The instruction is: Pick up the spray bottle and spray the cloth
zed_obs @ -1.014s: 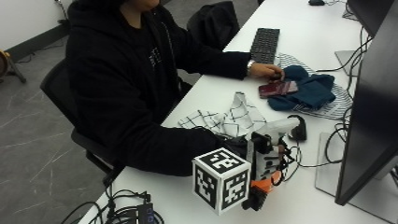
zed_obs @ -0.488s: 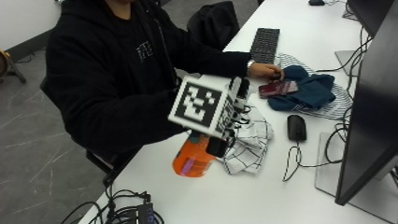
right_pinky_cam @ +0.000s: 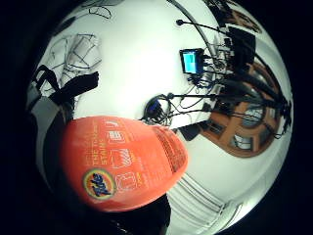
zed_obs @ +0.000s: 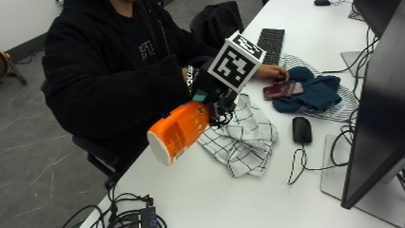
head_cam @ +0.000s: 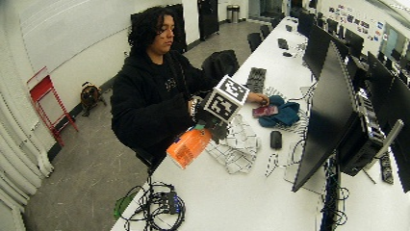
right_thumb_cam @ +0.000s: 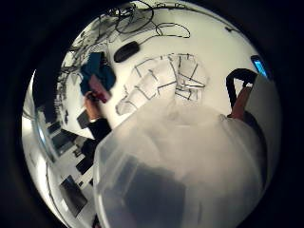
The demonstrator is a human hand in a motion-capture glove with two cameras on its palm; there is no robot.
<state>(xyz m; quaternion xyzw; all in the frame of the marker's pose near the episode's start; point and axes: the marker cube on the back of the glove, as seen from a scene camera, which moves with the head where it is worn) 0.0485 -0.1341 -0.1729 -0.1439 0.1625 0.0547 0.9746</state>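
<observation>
A person in a black hooded top [zed_obs: 107,71] sits at a long white table [zed_obs: 208,199], and the biggest change is at the gloved right hand [zed_obs: 212,97]: a second ago it was low on the table near the front edge, and it has since swung up and toward the person's body, carrying an orange spray bottle [zed_obs: 179,133] with it. The bottle now hangs in the air, tilted with its base toward the floor side of the table edge and its top end just beside the white checked cloth [zed_obs: 244,135], which lies crumpled on the table between the person and a black mouse [zed_obs: 302,129]. So the pickup looks done, and spraying appears to be next, though no spray is visible. The hand's fingers wrap the bottle's neck, but the marker on the glove covers most of them, and the nozzle and trigger cannot be seen, so its aim at the cloth is unclear. The bare left hand [zed_obs: 273,72] rests further along the table on a dark red object [zed_obs: 284,89] that lies on a blue cloth [zed_obs: 313,92]; what that object is cannot be made out.
</observation>
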